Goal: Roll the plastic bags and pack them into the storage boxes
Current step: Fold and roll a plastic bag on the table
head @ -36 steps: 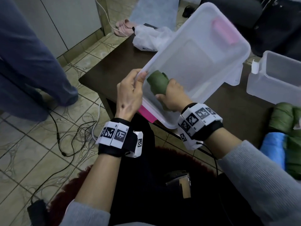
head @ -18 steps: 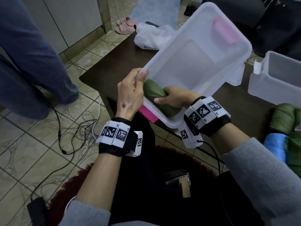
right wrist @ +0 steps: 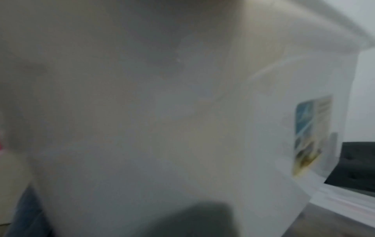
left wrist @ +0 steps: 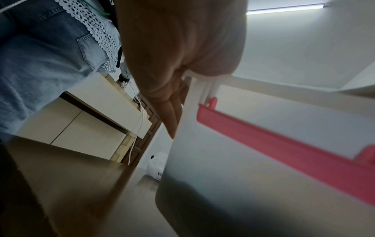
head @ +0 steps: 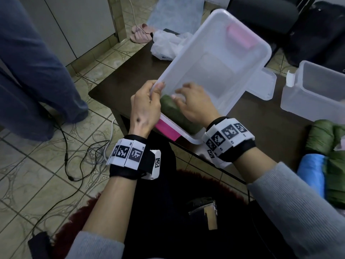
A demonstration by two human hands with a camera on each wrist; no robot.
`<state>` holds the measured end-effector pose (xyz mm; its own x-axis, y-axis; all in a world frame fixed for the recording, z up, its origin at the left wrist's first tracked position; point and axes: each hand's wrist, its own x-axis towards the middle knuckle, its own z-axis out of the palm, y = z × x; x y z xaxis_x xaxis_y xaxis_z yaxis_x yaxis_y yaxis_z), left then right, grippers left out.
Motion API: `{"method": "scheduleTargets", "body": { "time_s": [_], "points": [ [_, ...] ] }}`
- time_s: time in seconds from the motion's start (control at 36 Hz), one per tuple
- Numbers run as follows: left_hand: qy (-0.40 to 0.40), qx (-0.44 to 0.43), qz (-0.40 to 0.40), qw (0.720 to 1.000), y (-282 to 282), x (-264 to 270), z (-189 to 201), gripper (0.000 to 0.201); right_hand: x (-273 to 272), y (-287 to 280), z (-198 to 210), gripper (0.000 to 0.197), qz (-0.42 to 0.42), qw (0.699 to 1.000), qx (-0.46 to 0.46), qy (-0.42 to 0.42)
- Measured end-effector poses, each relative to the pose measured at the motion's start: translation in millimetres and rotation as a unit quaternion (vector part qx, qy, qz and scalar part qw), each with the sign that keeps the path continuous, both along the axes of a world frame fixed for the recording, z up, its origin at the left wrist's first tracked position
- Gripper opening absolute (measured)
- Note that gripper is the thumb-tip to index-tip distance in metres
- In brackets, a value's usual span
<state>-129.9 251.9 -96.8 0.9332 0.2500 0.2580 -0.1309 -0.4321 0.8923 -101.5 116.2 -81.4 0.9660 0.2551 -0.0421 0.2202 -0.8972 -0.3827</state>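
Observation:
A large translucent storage box (head: 220, 58) with pink latches (head: 166, 129) stands tilted toward me on the dark table (head: 119, 81). My left hand (head: 155, 88) grips its near left corner rim; the left wrist view shows that hand (left wrist: 182, 75) curled over the white rim above a pink latch (left wrist: 284, 144). A rolled green bag (head: 175, 116) lies inside along the near wall. My right hand (head: 183, 94) is inside the box, lying over the roll with blurred, loosely spread fingers. The right wrist view is blurred, filled by the box wall (right wrist: 182, 112).
A smaller clear box (head: 317, 90) stands at the right. Rolled green bags (head: 321, 135) and a blue one (head: 311, 172) lie near the right edge. A white plastic bag (head: 168, 45) sits at the far end. A person's legs (head: 37, 71) and floor cables (head: 84, 156) are at left.
The green roll went from upright in my right hand to lying flat along the box's near wall. My right hand loosened its grip and now lies over it. The left hand kept hold.

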Motion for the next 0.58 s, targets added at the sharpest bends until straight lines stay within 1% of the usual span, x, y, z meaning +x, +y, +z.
{"method": "scheduleTargets", "body": {
  "time_s": [0.06, 0.08, 0.11, 0.14, 0.17, 0.19, 0.22, 0.25, 0.28, 0.31, 0.36, 0.39, 0.42, 0.5, 0.56, 0.58],
  "points": [
    [0.008, 0.004, 0.007, 1.000, -0.1, 2.5, 0.7, 0.030, 1.5, -4.2, 6.4, 0.033, -0.026, 0.989, 0.023, -0.143],
    [0.014, 0.010, 0.011, 1.000, 0.1, 3.8, 1.9, 0.030, 2.1, -7.3, 10.6, 0.032, -0.052, 0.979, 0.024, -0.195],
    [0.021, 0.015, 0.015, 1.000, 0.1, 5.1, 2.8, 0.030, 2.4, -10.8, 14.9, 0.035, -0.088, 0.969, 0.016, -0.230],
    [0.029, 0.018, 0.018, 0.999, 0.3, 6.2, 4.6, 0.030, 3.0, -14.4, 18.1, 0.042, -0.130, 0.961, 0.010, -0.244],
    [0.036, 0.019, 0.019, 0.999, 0.4, 7.3, 6.3, 0.030, 3.3, -18.1, 21.4, 0.049, -0.176, 0.956, 0.022, -0.233],
    [0.042, 0.019, 0.020, 0.999, 0.4, 8.1, 8.7, 0.029, 3.7, -21.2, 25.1, 0.055, -0.221, 0.953, 0.058, -0.200],
    [0.048, 0.018, 0.021, 0.998, 0.5, 9.1, 10.2, 0.029, 3.3, -23.9, 29.2, 0.060, -0.265, 0.945, 0.110, -0.154],
    [0.053, 0.019, 0.021, 0.998, 0.6, 9.9, 11.6, 0.030, 5.3, -26.7, 29.4, 0.063, -0.305, 0.931, 0.171, -0.106],
    [0.058, 0.023, 0.023, 0.998, 0.6, 11.0, 12.5, 0.030, 7.9, -29.6, 29.5, 0.064, -0.343, 0.908, 0.234, -0.061],
    [0.063, 0.028, 0.025, 0.997, 0.7, 12.3, 13.1, 0.031, 10.9, -33.4, 28.0, 0.062, -0.376, 0.876, 0.303, -0.022],
    [0.072, 0.039, 0.031, 0.996, 1.1, 15.3, 13.9, 0.032, 15.8, -39.6, 22.1, 0.051, -0.420, 0.790, 0.445, 0.045],
    [0.078, 0.043, 0.033, 0.995, 1.4, 16.6, 14.4, 0.033, 16.6, -41.5, 19.5, 0.045, -0.424, 0.760, 0.486, 0.074],
    [0.084, 0.048, 0.034, 0.995, 1.7, 17.8, 15.2, 0.034, 17.4, -41.5, 17.6, 0.041, -0.417, 0.751, 0.503, 0.094],
    [0.105, 0.055, 0.039, 0.992, 4.1, 21.7, 16.7, 0.036, 17.2, -36.4, 19.4, 0.039, -0.397, 0.758, 0.504, 0.117],
    [0.121, 0.051, 0.040, 0.991, 6.4, 25.1, 17.2, 0.036, 22.2, -36.6, 16.7, 0.038, -0.396, 0.746, 0.522, 0.120],
    [0.130, 0.047, 0.038, 0.990, 7.3, 26.7, 17.4, 0.036, 23.8, -37.9, 15.7, 0.037, -0.400, 0.731, 0.539, 0.126]
  ]
}}
